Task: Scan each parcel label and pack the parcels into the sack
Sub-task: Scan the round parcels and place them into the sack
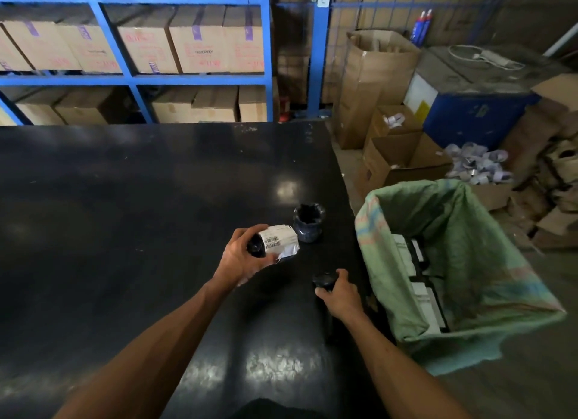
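A: Start at the left. What is behind the table (pixel 125 199)?

B: Blue steel shelving (pixel 131 80) with rows of cardboard cartons (pixel 194 43). They carry red printing and strips of purple tape, but the print is too blurred to read.

A: And on the table itself?

B: It is a black, glossy surface. Toward its right edge the left hand (pixel 239 257) holds a small parcel (pixel 275 242) in dark plastic wrap, lifted above the surface, fingers and thumb curled round its left end. A white label (pixel 279 238) faces up with two barcodes on it; the text beside them is too small to make out.

A: Anything near it?

B: Just beyond it, closer to the right edge, a second dark-wrapped parcel (pixel 308 223) stands on the surface, its top bunched open. No label shows on it.

A: The right hand?

B: The right hand (pixel 339 293) is nearer the front, close to the right edge, fingers wrapped round the handle of a black barcode scanner (pixel 325 282). The scanner's head points toward the held parcel.

A: And the sack?

B: A green woven sack (pixel 463 262) stands open just beside the table's right edge. Inside lie several parcels with white labels (pixel 419 290), unreadable from here.

A: Further right?

B: Open cardboard boxes (pixel 403 159) on the floor, a heap of crumpled pale plastic scraps (pixel 478 165), and a blue cabinet (pixel 475 118) with a yellow sticker on its white side.
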The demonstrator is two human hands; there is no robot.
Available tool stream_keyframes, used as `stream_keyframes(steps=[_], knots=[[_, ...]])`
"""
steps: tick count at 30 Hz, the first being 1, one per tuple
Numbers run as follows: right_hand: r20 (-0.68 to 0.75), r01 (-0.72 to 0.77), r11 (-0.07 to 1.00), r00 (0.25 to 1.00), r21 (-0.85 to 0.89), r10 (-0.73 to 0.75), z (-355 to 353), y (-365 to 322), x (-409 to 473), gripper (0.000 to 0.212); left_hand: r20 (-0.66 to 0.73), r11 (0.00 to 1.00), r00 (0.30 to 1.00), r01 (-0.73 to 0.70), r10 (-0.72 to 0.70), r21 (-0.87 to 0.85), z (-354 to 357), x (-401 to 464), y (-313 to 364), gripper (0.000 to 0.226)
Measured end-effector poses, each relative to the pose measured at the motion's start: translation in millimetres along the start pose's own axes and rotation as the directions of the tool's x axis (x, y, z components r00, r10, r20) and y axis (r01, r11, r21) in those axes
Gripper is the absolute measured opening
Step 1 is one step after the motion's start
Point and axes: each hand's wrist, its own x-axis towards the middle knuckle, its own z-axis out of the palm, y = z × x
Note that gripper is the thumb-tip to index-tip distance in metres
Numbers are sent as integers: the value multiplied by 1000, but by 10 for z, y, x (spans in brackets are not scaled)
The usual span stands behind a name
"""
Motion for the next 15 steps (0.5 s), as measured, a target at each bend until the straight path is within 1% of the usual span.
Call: stream_keyframes(steps=[3, 5, 6, 7, 8, 9, 10, 11, 12, 13, 15], knots=[[29, 6, 1000, 1000, -21, -5, -91, 11, -40, 78, -25, 998, 999, -22, 21, -61, 242, 30, 201, 70], [0, 39, 999, 999, -16, -39, -252, -23, -58, 78, -7, 995, 1000, -29, 29, -96, 420, 67, 369, 71], [-37, 61, 997, 998, 46, -59, -351, -45, -35, 74, -3, 993, 1000, -30, 30, -117, 528, 87, 468, 72], [-78, 90, 985, 994, 150, -79, -477, -68, -8, 68, -10, 989, 1000, -27, 26, -149, 649, 111, 567, 75], [-90, 101, 950, 993, 297, -77, -632, -98, 25, 60, -23, 981, 1000, -18, 14, -192, 784, 141, 678, 80], [-76, 90, 881, 995, 465, -62, -819, -138, 38, 52, -33, 969, 999, -4, -4, -247, 928, 174, 798, 85], [-34, 61, 784, 998, 618, -51, -999, -148, 78, 43, -36, 955, 999, 15, -27, -295, 1084, 218, 914, 88], [21, 18, 684, 999, 730, -49, -1190, -141, 109, 34, -34, 941, 998, 34, -48, -336, 1242, 262, 1040, 90], [49, -4, 607, 997, 795, -58, -1377, -107, 159, 28, -21, 929, 998, 52, -64, -365, 1397, 305, 1169, 90], [34, 5, 569, 998, 822, -57, -1559, -52, 211, 29, 5, 916, 998, 58, -61, -397, 1561, 345, 1310, 89], [-33, 33, 538, 999, 842, -10, -1862, 140, 362, 49, 81, 892, 997, 35, 2, -451, 1873, 407, 1560, 89]])
